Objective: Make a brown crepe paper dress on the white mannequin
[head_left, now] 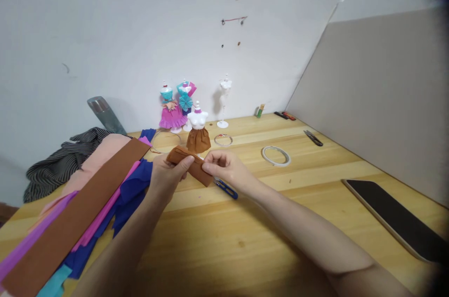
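A small folded piece of brown fabric [200, 174] is held up between both hands above the table. My left hand [172, 169] pinches its left part, thumb on top. At its right upper edge the fingertips of my right hand [222, 165] are closed on it. Just below the right hand lie blue-handled thread snips [226, 188] on the wood. Behind the fabric stands a small white mannequin [198, 120] wearing a gathered brown skirt [198, 140].
Fabric strips are piled at the left, a long brown strip [80, 213] on top. Dressed mannequins [171, 112] and a bare one [225, 93] stand by the wall. A tape roll [276, 156], black snips [313, 138] and a phone [393, 217] lie to the right.
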Motion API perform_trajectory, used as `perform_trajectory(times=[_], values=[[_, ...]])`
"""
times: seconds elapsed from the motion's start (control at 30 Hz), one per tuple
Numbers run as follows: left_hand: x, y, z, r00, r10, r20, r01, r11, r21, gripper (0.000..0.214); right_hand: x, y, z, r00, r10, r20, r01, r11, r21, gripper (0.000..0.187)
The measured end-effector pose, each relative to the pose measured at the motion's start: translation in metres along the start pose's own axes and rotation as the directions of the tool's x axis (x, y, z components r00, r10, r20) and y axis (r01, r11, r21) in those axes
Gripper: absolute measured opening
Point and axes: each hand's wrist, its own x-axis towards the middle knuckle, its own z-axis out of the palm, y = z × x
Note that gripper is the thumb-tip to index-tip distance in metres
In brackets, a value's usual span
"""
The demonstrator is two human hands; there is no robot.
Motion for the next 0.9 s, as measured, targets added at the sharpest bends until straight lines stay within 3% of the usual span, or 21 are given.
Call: perform_trajectory(times=[0.2,0.37,0.57,0.77,0.9], values=[[0.002,0.004,-0.001,0.998,0.013,0.056,-0.019,0.994,0.112,0.024,0.0,-0.003,-0.005,0.993,0.041,0.108,-0.039,0.999,-0.022,0.019],[0.003,0.006,-0.003,0.998,0.055,0.04,-0.062,0.981,0.183,0.026,-0.001,-0.005,-0.005,0.987,0.076,0.142,-0.066,0.995,-0.074,0.022],[0.005,0.007,-0.007,0.999,0.041,-0.013,-0.038,0.985,0.17,0.029,0.002,-0.007,-0.011,0.975,0.117,0.188,-0.089,0.985,-0.149,0.011],[0.006,0.008,-0.007,0.999,0.041,-0.012,-0.038,0.986,0.16,0.03,0.001,-0.009,-0.01,0.98,0.068,0.189,-0.034,0.983,-0.178,0.024],[0.005,0.009,-0.006,0.999,0.048,0.0,-0.048,0.983,0.175,0.025,0.0,-0.005,-0.006,0.972,0.099,0.215,-0.057,0.979,-0.195,0.02]])
